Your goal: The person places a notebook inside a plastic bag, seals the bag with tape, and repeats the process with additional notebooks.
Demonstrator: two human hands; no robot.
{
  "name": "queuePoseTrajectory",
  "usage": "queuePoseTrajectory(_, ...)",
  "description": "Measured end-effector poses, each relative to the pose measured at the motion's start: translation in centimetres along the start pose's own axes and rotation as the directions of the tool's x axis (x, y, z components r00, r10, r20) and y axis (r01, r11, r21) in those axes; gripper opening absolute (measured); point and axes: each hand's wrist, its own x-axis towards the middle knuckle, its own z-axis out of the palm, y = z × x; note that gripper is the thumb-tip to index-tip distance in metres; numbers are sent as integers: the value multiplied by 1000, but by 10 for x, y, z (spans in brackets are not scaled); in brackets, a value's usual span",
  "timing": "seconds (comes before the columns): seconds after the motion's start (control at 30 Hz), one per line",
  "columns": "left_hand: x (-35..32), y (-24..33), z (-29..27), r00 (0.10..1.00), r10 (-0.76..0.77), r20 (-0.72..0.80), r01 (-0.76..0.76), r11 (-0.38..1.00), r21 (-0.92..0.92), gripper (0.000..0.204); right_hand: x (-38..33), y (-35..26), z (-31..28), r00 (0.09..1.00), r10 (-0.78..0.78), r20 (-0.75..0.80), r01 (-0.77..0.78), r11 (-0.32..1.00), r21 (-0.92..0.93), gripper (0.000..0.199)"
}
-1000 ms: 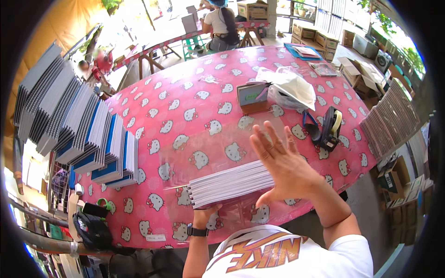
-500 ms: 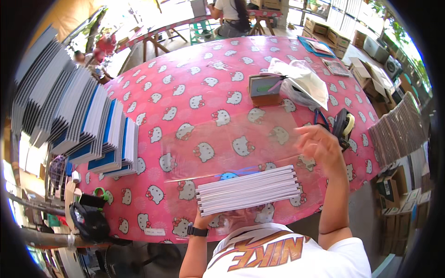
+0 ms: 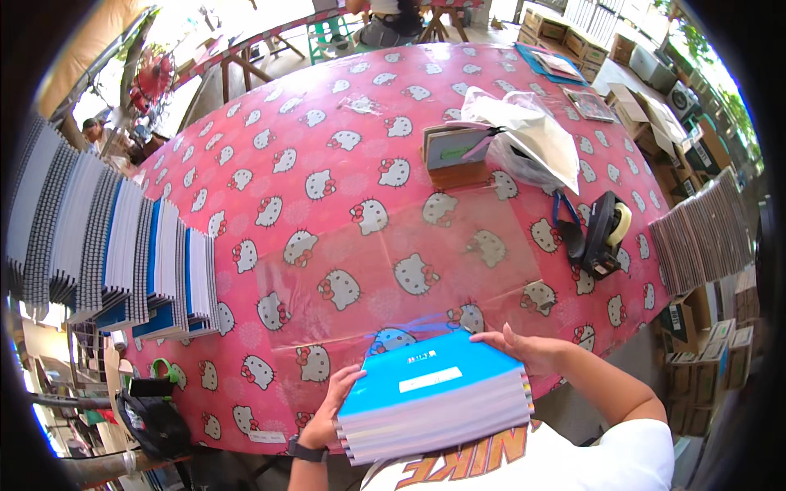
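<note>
Close to my body is a thick stack of notebooks (image 3: 438,380), its blue cover with a white label on top and its layered page edges toward me. My left hand (image 3: 334,403) grips the stack's left side. At the far right corner, my right hand (image 3: 524,350) is closed on the same stack, thumb raised along the cover. Beyond it a clear plastic sheet (image 3: 377,274) lies flat on the pink cat-print tablecloth.
Tall piles of spiral notebooks (image 3: 123,237) line the left side. To the right stand a black tape dispenser (image 3: 604,237), blue-handled pliers (image 3: 566,217) and a brown stack (image 3: 708,233). A white plastic bag (image 3: 528,143) sits beside a small box (image 3: 458,155). Someone (image 3: 389,24) sits beyond the table.
The stack has tipped so its blue cover now shows, and it is nearer my body. My right hand has come down from the air onto its right corner.
</note>
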Motion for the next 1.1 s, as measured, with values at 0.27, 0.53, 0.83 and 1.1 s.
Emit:
queuePoseTrajectory(0.27,0,35,7,475,-873,114,731,319,-603,50,4,1,33,947,44,-319,-30,998,47,58)
queuePoseTrajectory(0.53,35,72,-9,707,-636,310,567,248,-786,48,-6,-20,44,920,-310,-238,336,939,76,56)
queuePoseTrajectory(0.83,90,-43,13,901,-318,-294,75,783,-617,67,85,-33,-33,594,-799,-90,709,573,-412,62)
queuePoseTrajectory(1.1,69,-102,40,861,-383,-335,263,899,-351,59,124,26,-49,459,-852,-252,357,437,-826,62)
